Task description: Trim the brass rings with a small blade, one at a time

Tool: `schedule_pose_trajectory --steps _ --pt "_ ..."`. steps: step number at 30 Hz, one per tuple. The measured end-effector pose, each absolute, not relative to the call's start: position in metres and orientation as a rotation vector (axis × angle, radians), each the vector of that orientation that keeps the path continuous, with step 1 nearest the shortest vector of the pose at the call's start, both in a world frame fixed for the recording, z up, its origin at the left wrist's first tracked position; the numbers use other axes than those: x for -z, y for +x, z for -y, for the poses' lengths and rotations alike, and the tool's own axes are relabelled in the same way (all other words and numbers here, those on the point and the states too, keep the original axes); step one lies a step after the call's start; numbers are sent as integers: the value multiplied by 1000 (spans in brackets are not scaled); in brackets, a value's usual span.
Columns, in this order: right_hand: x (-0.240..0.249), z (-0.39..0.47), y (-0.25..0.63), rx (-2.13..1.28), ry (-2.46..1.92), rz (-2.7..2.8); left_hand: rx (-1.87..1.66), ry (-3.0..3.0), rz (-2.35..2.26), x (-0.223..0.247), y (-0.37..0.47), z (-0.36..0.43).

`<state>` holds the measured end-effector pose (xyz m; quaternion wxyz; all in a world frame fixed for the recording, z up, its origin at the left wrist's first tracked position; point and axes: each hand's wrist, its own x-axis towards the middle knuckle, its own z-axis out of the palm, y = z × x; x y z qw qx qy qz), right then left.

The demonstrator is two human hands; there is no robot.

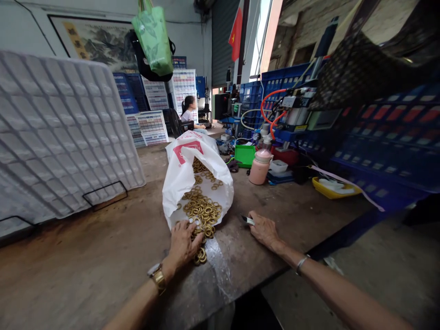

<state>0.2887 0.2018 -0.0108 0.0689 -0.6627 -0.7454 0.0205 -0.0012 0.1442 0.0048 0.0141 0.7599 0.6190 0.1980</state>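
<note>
A white plastic bag point(177, 183) with red print lies on its side, its mouth facing me. Many brass-coloured metal rings point(202, 208) spill out of it, and a small heap rests on the worktable point(237, 275) before the mouth. My left hand point(184, 240) lies at the mouth's left edge, fingers spread and touching the rings. To the right of the bag, my right hand point(264, 231) rests at the tabletop, closed around a small slim tool point(248, 220) with a dark tip and a pale body. Its exact kind cannot be made out.
Stacked white plastic trays point(68, 137) lean at the left. A pink bottle point(260, 167), a green tray point(244, 156) and a yellow dish point(335, 187) stand at the right, near a machine point(297, 110) with orange hoses. Another person point(188, 112) sits beyond the table.
</note>
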Motion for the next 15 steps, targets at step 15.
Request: schedule_pose_trajectory --steps 15 --pt "13 -203 291 -95 -2010 2220 -335 2463 -1820 -14 62 -240"
